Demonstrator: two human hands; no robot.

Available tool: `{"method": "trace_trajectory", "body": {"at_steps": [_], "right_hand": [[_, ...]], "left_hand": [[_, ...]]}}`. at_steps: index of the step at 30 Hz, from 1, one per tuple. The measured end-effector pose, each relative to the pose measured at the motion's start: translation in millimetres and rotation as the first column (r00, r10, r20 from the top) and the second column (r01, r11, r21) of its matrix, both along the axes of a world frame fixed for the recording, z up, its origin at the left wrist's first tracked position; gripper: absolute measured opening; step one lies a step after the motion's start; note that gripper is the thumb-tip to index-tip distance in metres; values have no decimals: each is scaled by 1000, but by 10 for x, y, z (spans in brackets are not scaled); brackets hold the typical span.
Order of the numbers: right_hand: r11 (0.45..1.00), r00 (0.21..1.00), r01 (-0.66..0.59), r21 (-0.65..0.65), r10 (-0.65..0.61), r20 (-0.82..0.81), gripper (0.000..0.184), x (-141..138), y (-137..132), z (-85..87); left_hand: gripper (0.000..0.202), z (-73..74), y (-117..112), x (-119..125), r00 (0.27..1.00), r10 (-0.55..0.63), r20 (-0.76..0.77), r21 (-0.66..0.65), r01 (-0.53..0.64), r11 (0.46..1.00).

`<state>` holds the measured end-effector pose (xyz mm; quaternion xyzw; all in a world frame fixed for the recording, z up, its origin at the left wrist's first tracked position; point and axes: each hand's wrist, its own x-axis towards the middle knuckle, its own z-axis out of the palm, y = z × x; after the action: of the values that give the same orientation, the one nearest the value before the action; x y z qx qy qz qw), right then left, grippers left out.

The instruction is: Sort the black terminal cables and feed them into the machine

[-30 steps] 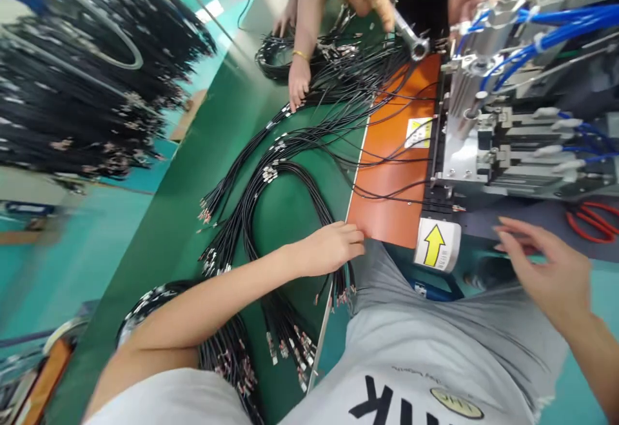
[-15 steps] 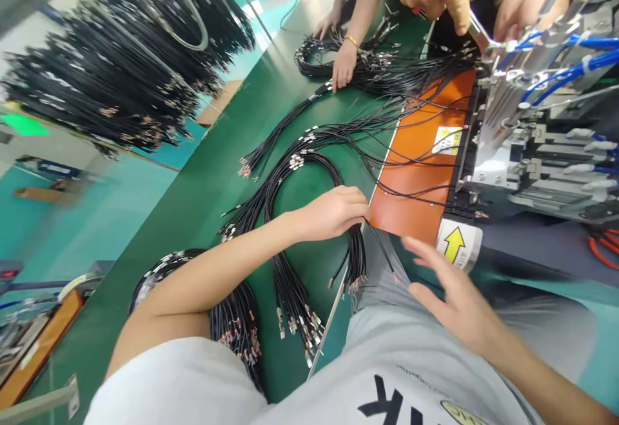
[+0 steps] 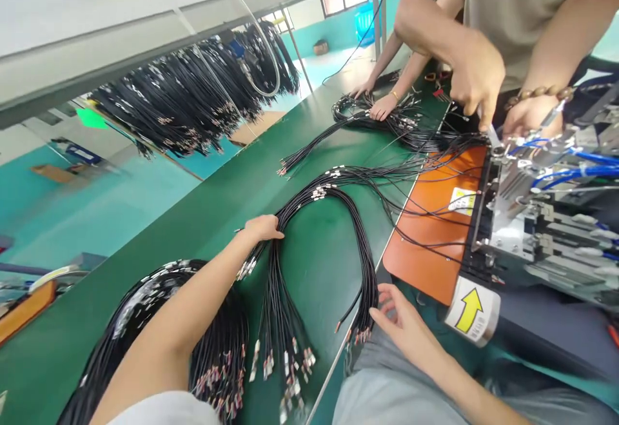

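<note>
Black wires (image 3: 276,296) vanish beneath the left hand (image 3: 261,228).

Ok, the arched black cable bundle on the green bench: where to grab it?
The crown of the arched black cable bundle, coming from above: the cables run tight and parallel there. Avoid the legs, which fan out into loose crimped terminals that could snag.

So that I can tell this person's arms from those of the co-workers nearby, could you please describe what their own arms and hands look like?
The left hand and right hand are bare, with no gloves, and no ring, watch or bracelet shows on either. The left arm comes out of a white short sleeve. Grey clothing shows beside the right forearm.
</note>
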<state>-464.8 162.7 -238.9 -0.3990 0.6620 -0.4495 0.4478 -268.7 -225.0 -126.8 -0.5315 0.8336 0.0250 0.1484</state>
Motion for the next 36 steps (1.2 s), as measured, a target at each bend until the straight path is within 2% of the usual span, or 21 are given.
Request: {"method": "trace_trajectory", "body": {"at_steps": [3,5,7,9,11,14,18,22,25,30,36], "right_hand": [[1000,1000,-1,16,1,-1,42,26,-88,35],[1000,1000,-1,22,1,-13,39,28,-148,62],[999,1000,6,32,-5,-25,36,25,-207,79],[999,1000,11,34,-10,-27,33,18,-267,83],[999,1000,2,41,-2,-15,30,4,-331,76],[995,999,-33,92,32,16,28,-25,-434,42],[991,998,-33,128,27,50,29,-51,-543,-42],[996,997,-37,82,31,70,32,-67,-578,-53],[994,996,-68,85,63,67,31,-84,-581,36],[990,998,-53,131,48,39,29,-75,-588,203],[994,999,-32,100,32,8,26,-50,-556,160]], "left_hand": [[38,93,-477,-442,993,-59,-104,-41,55,998],[41,77,-722,-926,970,-144,-195,-74,132,988],[44,-17,-840,-1517,924,-255,-286,-101,235,967],[47,-161,-822,-2115,862,-361,-356,-124,339,932],[49,-317,-709,-2609,799,-448,-401,-142,429,892],[45,-525,-524,-3007,717,-550,-428,-172,533,828],[37,-694,-486,-3051,638,-640,-427,-215,616,758],[34,-753,-557,-3007,592,-684,-426,-250,649,718],[33,-776,-579,-3016,573,-701,-424,-272,658,702],[33,-812,-594,-3024,560,-716,-418,-291,664,689],[33,-888,-645,-3036,537,-733,-418,-320,668,672]]}}
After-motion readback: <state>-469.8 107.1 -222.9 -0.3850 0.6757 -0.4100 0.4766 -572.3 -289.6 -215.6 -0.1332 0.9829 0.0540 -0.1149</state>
